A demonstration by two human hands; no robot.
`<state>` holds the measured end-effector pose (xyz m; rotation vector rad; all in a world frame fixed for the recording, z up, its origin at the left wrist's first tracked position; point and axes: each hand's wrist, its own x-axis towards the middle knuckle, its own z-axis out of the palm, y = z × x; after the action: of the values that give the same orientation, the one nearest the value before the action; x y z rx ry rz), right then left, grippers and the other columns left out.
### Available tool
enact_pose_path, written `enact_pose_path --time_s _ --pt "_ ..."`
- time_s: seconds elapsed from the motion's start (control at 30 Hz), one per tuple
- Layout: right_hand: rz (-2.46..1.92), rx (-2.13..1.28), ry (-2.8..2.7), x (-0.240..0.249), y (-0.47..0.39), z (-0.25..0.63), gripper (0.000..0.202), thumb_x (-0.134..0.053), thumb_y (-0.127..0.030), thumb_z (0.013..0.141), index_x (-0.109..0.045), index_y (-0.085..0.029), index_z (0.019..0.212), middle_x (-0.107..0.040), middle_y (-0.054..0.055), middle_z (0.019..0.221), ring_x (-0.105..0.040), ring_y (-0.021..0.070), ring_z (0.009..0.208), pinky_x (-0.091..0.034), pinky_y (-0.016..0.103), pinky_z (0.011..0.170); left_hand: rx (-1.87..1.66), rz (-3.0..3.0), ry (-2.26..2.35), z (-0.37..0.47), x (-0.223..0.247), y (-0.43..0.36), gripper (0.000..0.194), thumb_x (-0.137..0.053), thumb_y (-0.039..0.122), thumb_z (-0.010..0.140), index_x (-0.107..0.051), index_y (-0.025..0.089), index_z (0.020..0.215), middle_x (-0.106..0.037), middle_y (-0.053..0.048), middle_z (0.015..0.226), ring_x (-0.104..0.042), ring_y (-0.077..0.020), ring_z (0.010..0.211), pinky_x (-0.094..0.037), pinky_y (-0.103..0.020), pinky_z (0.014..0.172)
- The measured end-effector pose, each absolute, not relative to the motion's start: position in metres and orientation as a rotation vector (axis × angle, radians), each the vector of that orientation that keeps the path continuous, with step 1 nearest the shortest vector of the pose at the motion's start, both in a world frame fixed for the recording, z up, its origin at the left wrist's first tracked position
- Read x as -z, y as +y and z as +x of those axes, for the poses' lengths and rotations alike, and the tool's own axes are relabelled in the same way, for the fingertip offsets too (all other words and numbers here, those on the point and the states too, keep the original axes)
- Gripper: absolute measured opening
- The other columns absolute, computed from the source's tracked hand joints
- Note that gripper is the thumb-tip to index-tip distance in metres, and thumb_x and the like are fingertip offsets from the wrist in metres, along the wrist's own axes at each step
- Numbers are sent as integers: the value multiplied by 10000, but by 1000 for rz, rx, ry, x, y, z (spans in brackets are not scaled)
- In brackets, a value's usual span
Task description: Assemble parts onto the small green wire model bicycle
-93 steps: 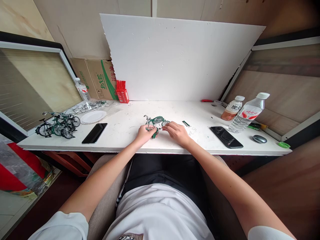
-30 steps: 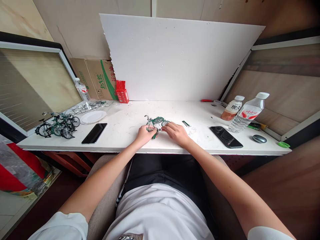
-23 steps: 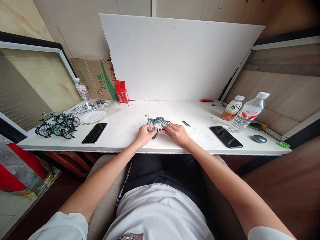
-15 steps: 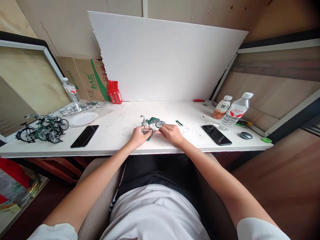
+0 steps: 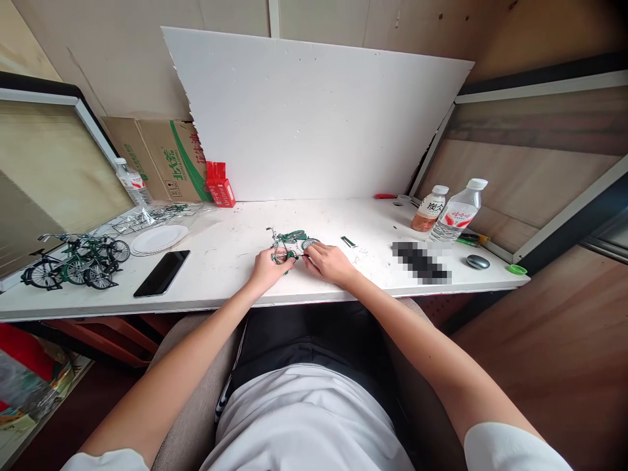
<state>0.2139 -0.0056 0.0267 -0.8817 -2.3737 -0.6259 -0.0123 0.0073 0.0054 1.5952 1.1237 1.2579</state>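
A small green model bicycle [image 5: 296, 235] is between my hands near the table's front edge. My left hand [image 5: 267, 269] is closed on its lower left part, thumb and fingers pinched by a wheel. My right hand [image 5: 328, 263] is closed at the bicycle's right side, fingertips beside the right wheel [image 5: 311, 243]; what they pinch is too small to make out. A thin green piece [image 5: 348, 242] lies on the white table to the right of the bicycle.
Several model bicycles [image 5: 73, 261] stand at the left, near a black phone [image 5: 161, 273] and white plates [image 5: 159, 239]. Two bottles [image 5: 430, 209], [image 5: 460, 212] stand at the right, with a mouse [image 5: 477, 261] and a green cap [image 5: 517, 269]. A white board [image 5: 318, 118] is behind.
The view has shifted slightly. My right fingers have bent and drawn in closer to the bicycle's lower part. My left hand keeps its hold, and the bicycle has turned slightly.
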Motion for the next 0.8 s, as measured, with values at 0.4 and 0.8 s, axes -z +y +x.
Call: enact_pose_path --time_s 0.4,0.8 --pt "-861 560 -2452 -26 -6 216 322 -393 -286 1153 -610 -194 934 -653 63 841 -588 202 813 -394 319 709 -1252 1569 1099 -12 -9 7 317 -879 372 720 -770 150 919 -809 -103 850 -782 -254 752 -603 -343 742" --pt "-1067 488 -2494 -26 -7 214 445 -359 -421 1163 -619 -177 896 -670 69 786 -555 189 687 -308 327 648 -1198 1725 1059 -15 -9 5 240 -793 401 806 -758 169 856 -801 -97 822 -777 -258 796 -576 -324 761"
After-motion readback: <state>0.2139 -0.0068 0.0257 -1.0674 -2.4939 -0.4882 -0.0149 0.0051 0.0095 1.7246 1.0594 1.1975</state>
